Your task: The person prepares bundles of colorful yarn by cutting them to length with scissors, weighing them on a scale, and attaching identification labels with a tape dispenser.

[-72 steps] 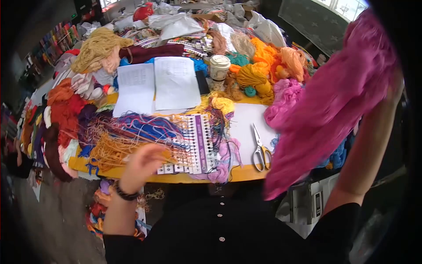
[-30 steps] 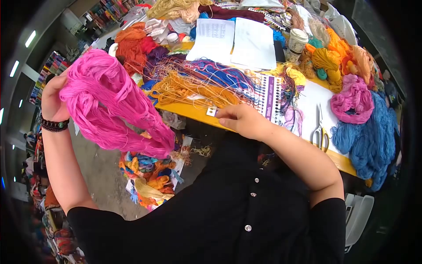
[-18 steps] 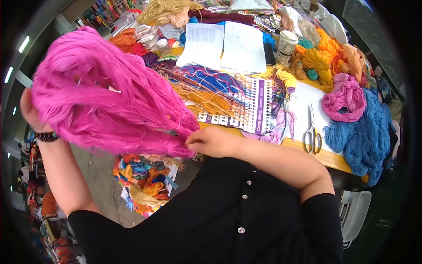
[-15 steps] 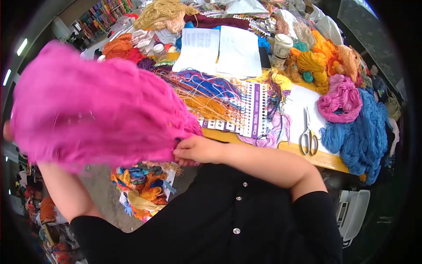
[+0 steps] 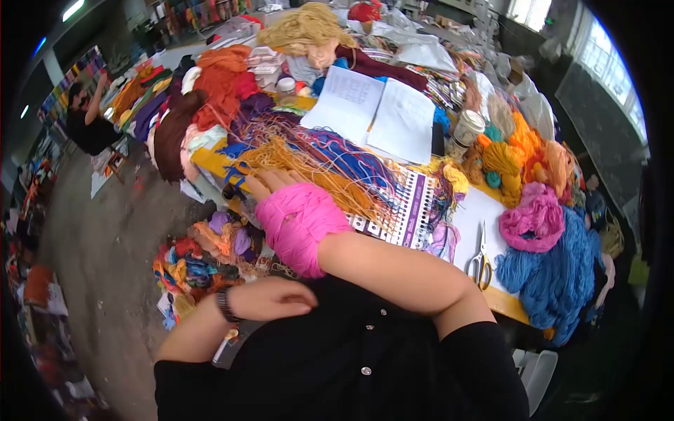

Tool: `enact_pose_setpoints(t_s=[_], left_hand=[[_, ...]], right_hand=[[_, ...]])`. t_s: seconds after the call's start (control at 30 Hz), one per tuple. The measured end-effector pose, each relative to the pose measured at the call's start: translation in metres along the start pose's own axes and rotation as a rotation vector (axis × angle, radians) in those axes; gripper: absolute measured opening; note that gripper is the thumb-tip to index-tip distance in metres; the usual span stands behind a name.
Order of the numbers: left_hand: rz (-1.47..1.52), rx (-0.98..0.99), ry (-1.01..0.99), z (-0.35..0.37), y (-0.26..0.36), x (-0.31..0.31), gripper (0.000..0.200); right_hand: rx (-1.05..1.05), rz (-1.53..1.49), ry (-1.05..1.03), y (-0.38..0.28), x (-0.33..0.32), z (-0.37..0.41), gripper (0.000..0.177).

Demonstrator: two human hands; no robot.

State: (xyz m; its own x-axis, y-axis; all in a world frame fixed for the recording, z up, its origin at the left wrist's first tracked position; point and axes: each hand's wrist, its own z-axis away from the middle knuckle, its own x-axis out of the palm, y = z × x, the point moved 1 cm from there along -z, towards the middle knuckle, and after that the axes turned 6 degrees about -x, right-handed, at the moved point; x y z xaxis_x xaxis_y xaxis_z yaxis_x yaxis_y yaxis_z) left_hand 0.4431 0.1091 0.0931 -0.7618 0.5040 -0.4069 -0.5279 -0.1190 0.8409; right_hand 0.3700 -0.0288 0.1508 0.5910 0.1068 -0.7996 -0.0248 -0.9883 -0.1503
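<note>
pink yarn point(image 5: 300, 226) is wound in a thick band round the palm and wrist of the right hand point(image 5: 275, 191), which reaches out to 11 o'clock from the person's chest and lies over the near edge of the yellow surface point(image 5: 210, 163). its fingers point(image 5: 265, 181) poke out of the band, straight and held close together, and their tips touch the loose orange threads point(image 5: 309, 165) at that edge.

the left hand point(image 5: 272, 299), with a dark wristband point(image 5: 223, 306), lies low against the black shirt point(image 5: 351, 351), at 6 o'clock from the wrapped hand and apart from it. its fingers are curled inward, and whether they pinch anything cannot be told.

blue threads point(image 5: 344, 151) lie tangled with the orange ones at 1 o'clock from the wrapped hand. at 3 o'clock from it lies a white thread card point(image 5: 404, 210) with a purple stripe, and further along are scissors point(image 5: 480, 256) on white paper. a pink skein point(image 5: 533, 219) and a heap of blue yarn point(image 5: 554, 270) sit at the surface's 3 o'clock end. an open notebook point(image 5: 379, 116) and a paper cup point(image 5: 466, 133) lie at 1 o'clock, beyond the threads. mixed yarn scraps point(image 5: 200, 259) lie on the floor at 8 o'clock from the wrapped hand. another person point(image 5: 88, 119) is at 10 o'clock, well apart.
</note>
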Motion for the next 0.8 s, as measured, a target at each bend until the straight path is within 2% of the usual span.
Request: enact_pose_setpoints(t_s=[0.03,0.07,0.1,0.13,0.17,0.23,0.27,0.3,0.33,0.37,0.4,0.43,0.47,0.5,0.57,0.6,0.63,0.67,0.7,0.73,0.77,0.8], left_hand=[[0.038,0.119,0.004,-0.02,-0.006,0.016,0.027],[0.006,0.062,-0.006,-0.033,0.006,0.021,0.027],[0.01,0.207,0.075,-0.054,-0.003,0.03,0.028],[0.118,0.217,0.132,-0.073,-0.006,0.035,0.03],[0.016,0.348,0.439,-0.083,0.001,0.035,0.031],[-0.197,0.417,0.915,-0.122,-0.031,0.032,0.032],[-0.194,0.421,0.914,-0.126,-0.026,0.021,0.032],[0.055,0.466,1.045,-0.128,-0.018,0.001,0.034],[0.31,0.504,1.166,-0.128,-0.009,-0.018,0.036],[0.238,0.397,1.252,-0.117,-0.006,-0.025,0.038],[0.168,0.282,1.329,-0.106,-0.003,-0.032,0.041],[-0.236,0.02,1.331,-0.086,-0.004,-0.038,0.046],[0.325,0.405,1.293,-0.081,0.0,-0.044,0.048],[0.889,0.771,1.163,-0.077,0.005,-0.051,0.051],[1.295,1.017,0.88,-0.043,0.04,-0.065,0.049],[1.2,0.914,0.993,-0.021,0.055,-0.072,0.047],[0.88,0.75,1.096,0.009,0.063,-0.081,0.046],[0.874,0.677,1.112,0.048,0.035,-0.104,0.045],[0.868,0.604,1.125,0.087,0.007,-0.128,0.044],[0.996,0.401,1.379,0.125,-0.015,-0.142,0.039],[0.918,0.452,1.459,0.131,-0.082,-0.151,0.04],[0.837,0.499,1.539,0.137,-0.149,-0.16,0.042]], right_hand=[[-0.017,0.076,0.004,-0.005,0.003,-0.001,0.035],[-0.015,0.14,-0.014,-0.005,0.009,-0.002,0.036],[-0.018,0.142,-0.02,-0.006,0.009,-0.004,0.036],[0.023,0.192,-0.096,-0.006,0.009,-0.006,0.039],[0.066,0.245,-0.171,-0.005,0.008,-0.006,0.044],[0.063,0.315,-0.23,-0.003,0.012,-0.004,0.041],[0.192,0.361,-0.237,0.002,0.025,-0.007,0.041],[0.319,0.405,-0.243,0.009,0.035,-0.007,0.04],[0.226,0.512,-0.124,0.017,0.032,0.001,0.04],[0.224,0.512,-0.127,0.022,0.019,0.007,0.04],[0.107,0.434,-0.025,0.023,0.001,0.011,0.04],[-0.007,0.353,0.077,0.023,-0.008,0.012,0.04],[-0.002,0.373,0.043,0.025,-0.005,0.015,0.042],[0.003,0.328,0.055,0.032,0.008,0.018,0.041],[0.005,0.198,0.071,0.037,0.024,0.025,0.035],[0.003,0.192,0.066,0.041,0.029,0.035,0.035],[0.07,0.23,-0.043,0.051,0.033,0.051,0.034],[0.133,0.268,-0.144,0.064,0.03,0.061,0.034],[0.341,0.239,-0.491,0.069,-0.004,0.053,0.036],[0.397,0.266,-0.44,0.083,-0.008,0.066,0.039],[0.453,0.29,-0.387,0.097,-0.013,0.079,0.043],[0.341,0.37,0.064,0.117,0.017,0.104,0.047]])
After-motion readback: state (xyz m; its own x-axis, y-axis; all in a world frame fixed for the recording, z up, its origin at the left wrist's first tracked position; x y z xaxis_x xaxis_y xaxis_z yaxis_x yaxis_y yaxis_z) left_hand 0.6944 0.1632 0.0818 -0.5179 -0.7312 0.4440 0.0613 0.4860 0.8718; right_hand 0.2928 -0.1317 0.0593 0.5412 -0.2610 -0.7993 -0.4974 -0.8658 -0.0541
